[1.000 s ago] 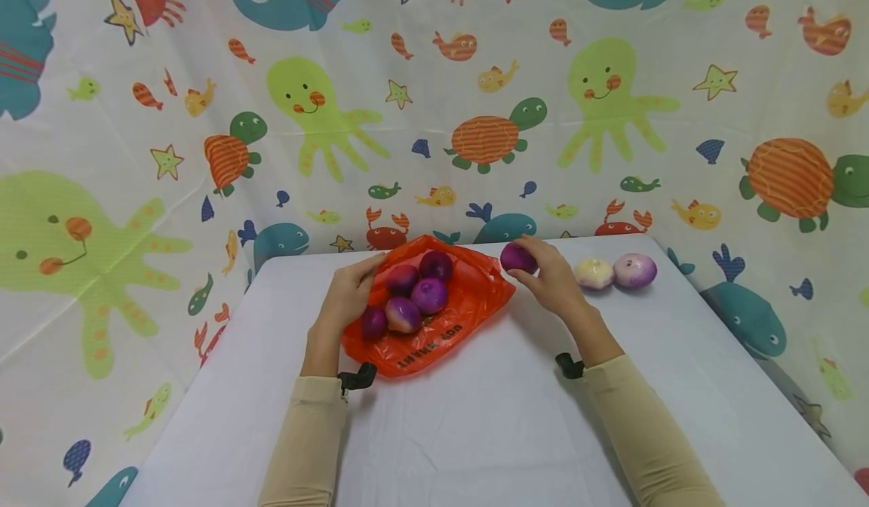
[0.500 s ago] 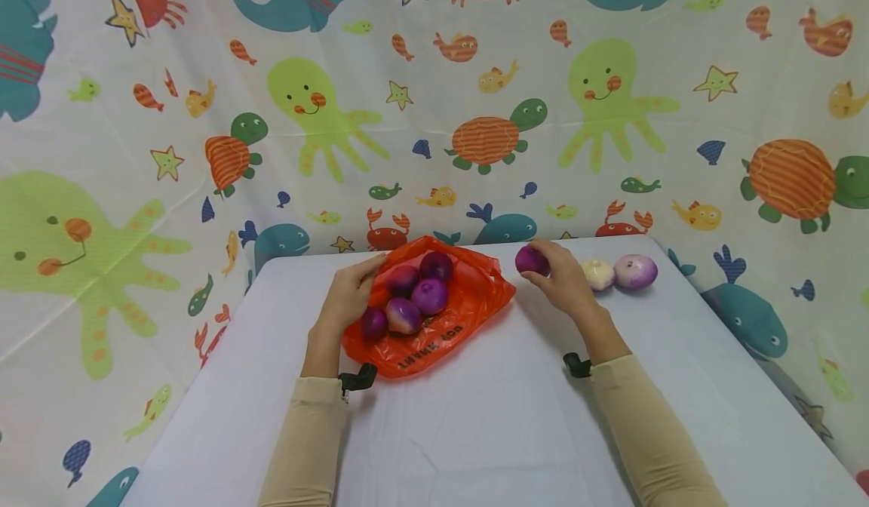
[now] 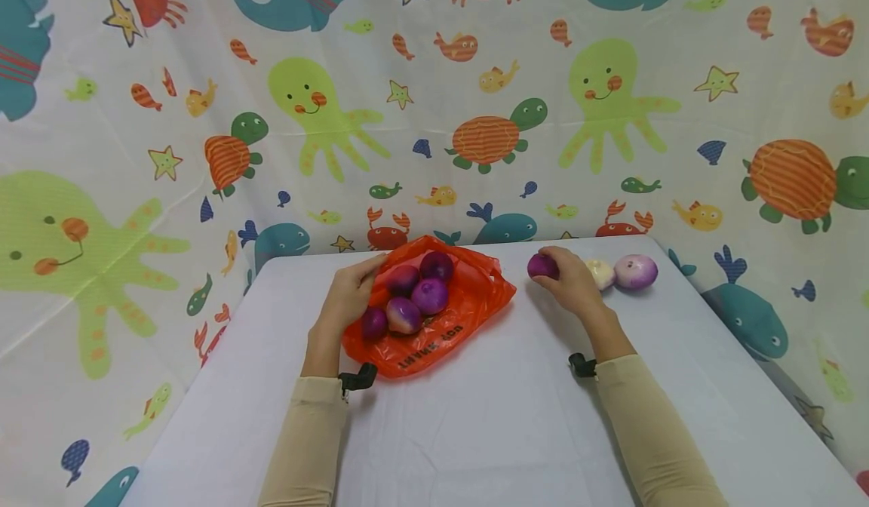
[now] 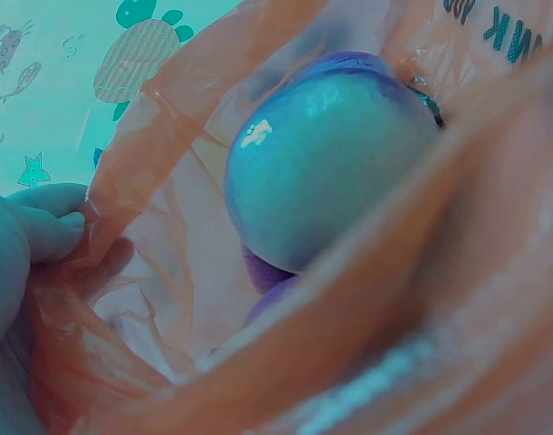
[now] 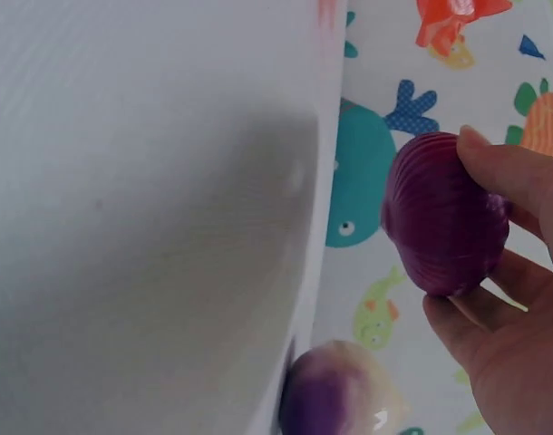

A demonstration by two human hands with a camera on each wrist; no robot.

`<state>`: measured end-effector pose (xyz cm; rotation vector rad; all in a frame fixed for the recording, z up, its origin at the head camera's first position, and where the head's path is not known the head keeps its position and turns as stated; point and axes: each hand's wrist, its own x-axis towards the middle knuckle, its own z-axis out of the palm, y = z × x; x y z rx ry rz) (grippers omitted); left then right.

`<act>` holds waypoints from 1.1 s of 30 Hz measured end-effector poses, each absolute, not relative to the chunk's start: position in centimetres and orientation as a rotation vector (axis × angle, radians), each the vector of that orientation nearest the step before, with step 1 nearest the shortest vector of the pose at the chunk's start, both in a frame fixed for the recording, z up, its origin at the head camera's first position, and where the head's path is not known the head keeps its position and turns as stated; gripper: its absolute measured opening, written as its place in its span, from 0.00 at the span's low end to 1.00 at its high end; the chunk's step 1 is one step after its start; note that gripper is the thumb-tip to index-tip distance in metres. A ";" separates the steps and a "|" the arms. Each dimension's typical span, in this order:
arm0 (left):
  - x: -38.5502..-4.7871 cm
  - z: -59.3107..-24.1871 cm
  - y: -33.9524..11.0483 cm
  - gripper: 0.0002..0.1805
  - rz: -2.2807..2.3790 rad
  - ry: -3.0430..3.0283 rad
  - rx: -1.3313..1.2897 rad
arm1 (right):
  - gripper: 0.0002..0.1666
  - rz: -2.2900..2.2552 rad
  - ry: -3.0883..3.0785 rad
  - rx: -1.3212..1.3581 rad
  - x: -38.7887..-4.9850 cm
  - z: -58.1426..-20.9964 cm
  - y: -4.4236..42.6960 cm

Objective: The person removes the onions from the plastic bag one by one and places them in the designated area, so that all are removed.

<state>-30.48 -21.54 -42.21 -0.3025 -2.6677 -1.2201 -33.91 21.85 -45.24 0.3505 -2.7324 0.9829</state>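
Observation:
My right hand (image 3: 575,284) holds a dark purple onion (image 3: 541,267) above the table's far side; thumb and fingers grip its sides in the right wrist view, where the onion (image 5: 447,216) looks ridged. With my left hand (image 3: 348,296) I pinch the left edge of a red plastic bag (image 3: 475,299) printed with dark letters. Inside its open mouth lie several purple onions (image 3: 430,296). The left wrist view shows thumb and fingers on the bag's film, close to a shiny onion (image 4: 326,172).
Right of my right hand, a pale onion (image 3: 600,273) and a light purple onion (image 3: 636,271) sit side by side near the far edge. A white table (image 3: 462,431) lies beneath everything. Behind hangs a curtain (image 3: 421,77) printed with sea animals.
My right hand has carried the dark purple onion rightward, away from the bag and nearer the two onions on the table. My left hand and the bag have stayed put.

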 end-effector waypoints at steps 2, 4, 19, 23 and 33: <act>-30.5 -42.2 -21.5 0.23 -1.219 -2.667 -0.303 | 0.35 0.993 -2.751 0.344 -33.9 -45.3 22.0; -30.5 -42.2 -21.5 0.23 -1.218 -2.668 -0.299 | 0.35 1.000 -2.770 0.342 -34.1 -45.5 22.3; -30.2 -42.1 -21.4 0.23 -1.221 -2.668 -0.302 | 0.34 1.036 -2.840 0.321 -34.4 -46.2 23.2; -30.2 -42.1 -21.4 0.23 -1.217 -2.666 -0.304 | 0.34 1.023 -2.853 0.320 -34.4 -46.3 23.3; -30.3 -42.2 -21.4 0.23 -1.190 -2.666 -0.330 | 0.34 1.010 -2.918 0.264 -34.6 -46.5 23.4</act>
